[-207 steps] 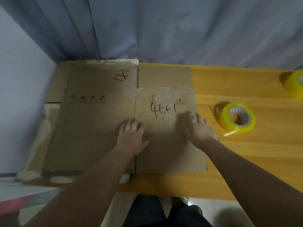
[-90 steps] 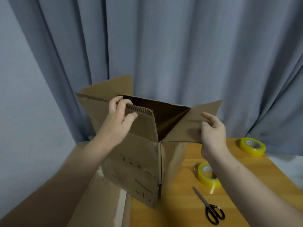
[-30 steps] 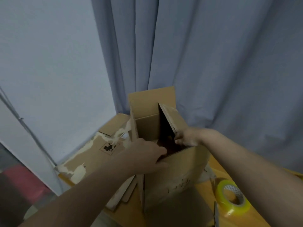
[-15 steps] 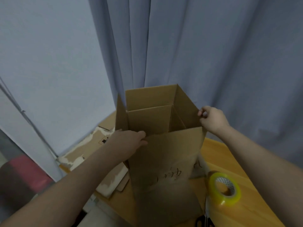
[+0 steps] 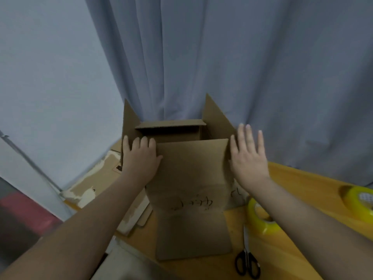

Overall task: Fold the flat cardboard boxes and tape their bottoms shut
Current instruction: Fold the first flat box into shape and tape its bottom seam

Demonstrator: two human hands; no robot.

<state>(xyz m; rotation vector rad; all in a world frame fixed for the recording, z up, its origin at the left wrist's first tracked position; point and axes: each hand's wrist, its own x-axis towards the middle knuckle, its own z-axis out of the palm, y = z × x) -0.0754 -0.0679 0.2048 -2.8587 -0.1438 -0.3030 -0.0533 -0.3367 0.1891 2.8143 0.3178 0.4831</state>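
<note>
Cardboard box [image 5: 191,174] is standing on the table [image 5: 302,188] between the left hand [image 5: 139,160] and right hand [image 5: 249,158], unreadable black handwriting [image 5: 191,205] showing below their fingers. Scissors [image 5: 247,261] and a yellow tape roll [image 5: 262,221] are lying nearer than the right fingers, which are spreading straight, grasping nothing. Left fingers are pressing flat on the box's left corner.

Left hand [image 5: 140,158] sits centre-left, palm facing away, fingers straight and close together, thumb angled right. Right hand [image 5: 249,158] is centre-right, level with it, fingers spread, straight, pointing up. Both bare forearms reach in from the lower corners, converging toward mid-frame.
</note>
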